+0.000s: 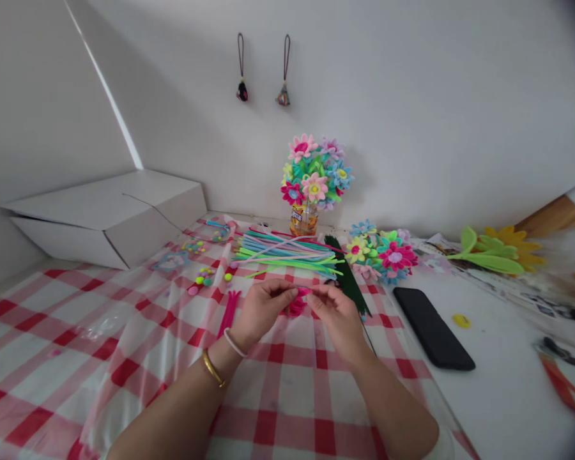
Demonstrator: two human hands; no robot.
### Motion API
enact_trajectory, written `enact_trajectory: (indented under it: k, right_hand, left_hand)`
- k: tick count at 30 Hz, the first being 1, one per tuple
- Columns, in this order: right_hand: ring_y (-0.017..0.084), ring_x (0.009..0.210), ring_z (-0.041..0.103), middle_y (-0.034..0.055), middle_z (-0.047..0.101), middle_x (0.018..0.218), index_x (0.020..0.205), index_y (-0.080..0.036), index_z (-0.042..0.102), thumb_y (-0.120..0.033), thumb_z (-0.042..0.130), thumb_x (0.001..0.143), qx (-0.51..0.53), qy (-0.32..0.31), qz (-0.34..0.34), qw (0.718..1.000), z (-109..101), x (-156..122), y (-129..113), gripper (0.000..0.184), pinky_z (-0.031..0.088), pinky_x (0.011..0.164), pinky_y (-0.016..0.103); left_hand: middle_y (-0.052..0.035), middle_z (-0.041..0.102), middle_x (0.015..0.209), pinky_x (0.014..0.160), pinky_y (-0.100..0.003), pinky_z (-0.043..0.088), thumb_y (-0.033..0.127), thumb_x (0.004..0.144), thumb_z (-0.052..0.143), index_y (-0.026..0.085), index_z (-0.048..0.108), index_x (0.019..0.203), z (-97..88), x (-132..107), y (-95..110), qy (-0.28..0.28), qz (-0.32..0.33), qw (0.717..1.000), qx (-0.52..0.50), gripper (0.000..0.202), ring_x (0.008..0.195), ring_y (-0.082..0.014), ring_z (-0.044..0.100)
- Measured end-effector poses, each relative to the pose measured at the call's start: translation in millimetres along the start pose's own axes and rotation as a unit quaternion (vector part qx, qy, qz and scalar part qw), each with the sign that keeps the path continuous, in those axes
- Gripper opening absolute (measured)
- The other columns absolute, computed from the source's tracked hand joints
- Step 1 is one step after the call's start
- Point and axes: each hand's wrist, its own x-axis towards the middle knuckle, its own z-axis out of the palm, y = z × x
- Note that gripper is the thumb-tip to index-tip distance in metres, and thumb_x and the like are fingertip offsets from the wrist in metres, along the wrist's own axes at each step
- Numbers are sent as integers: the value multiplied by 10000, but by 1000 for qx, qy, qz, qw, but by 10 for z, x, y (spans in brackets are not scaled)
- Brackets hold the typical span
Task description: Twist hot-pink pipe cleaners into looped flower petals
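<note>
My left hand [267, 306] pinches a magenta pipe cleaner [303, 291] between thumb and fingers. Its other side is gripped by the fingertips of my right hand [333, 314], so the piece spans the small gap between both hands. Just below and behind the fingers shows a looped magenta bundle [297, 307], partly covered by my left hand; whether it is joined to the held piece I cannot tell. Beside my left wrist lie several straight magenta pipe cleaners [229, 313]. Beyond both hands is a pile of pastel and green pipe cleaners [287, 252].
Dark green stems [349, 281] lie right of the pile. Fuzzy flowers stand in a jar [303, 219]; another flower bunch [383, 255] lies nearby. Pompoms [204, 277] sit left. A black phone [432, 327], orange-handled scissors [563, 380] and a white box [119, 217] flank the checked tablecloth [278, 402].
</note>
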Motion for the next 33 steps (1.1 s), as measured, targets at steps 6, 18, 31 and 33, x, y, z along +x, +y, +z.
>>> enact_trajectory:
  k: [6,18,31,33]
  right_hand:
    - [163,655,552,12,636,689,783,-198,662,-347,629,736,-106,17,-42,993,-35,3,39,160,410,622,281]
    - [165,661,564,15,655,725,778,-218,658,-292,578,776,-207,26,-122,970,6,-54,-23,110,421,645,279]
    - [166,671,602,18,675,732,825,-201,671,-334,599,751,-156,55,-79,983,-22,-11,26,168,459,619,269]
    - [167,669,597,18,671,726,825,-200,674,-329,622,731,-132,46,-63,988,-22,-5,34,168,459,624,277]
  left_hand:
    - [-22,607,597,487,-214,403,319,724,622,123,674,791,33,-19,12,-32,-11,999,35,213,503,-98,510]
    - [12,517,479,440,-196,338,297,780,528,128,598,646,92,-64,69,-48,-40,994,92,227,429,-78,461]
    - [-29,633,704,567,-232,444,251,685,668,115,665,859,83,-43,23,-70,-22,997,-33,221,568,-93,541]
    - [-32,650,717,578,-233,451,232,691,661,130,680,868,73,-39,-19,-39,4,999,-10,205,584,-96,547]
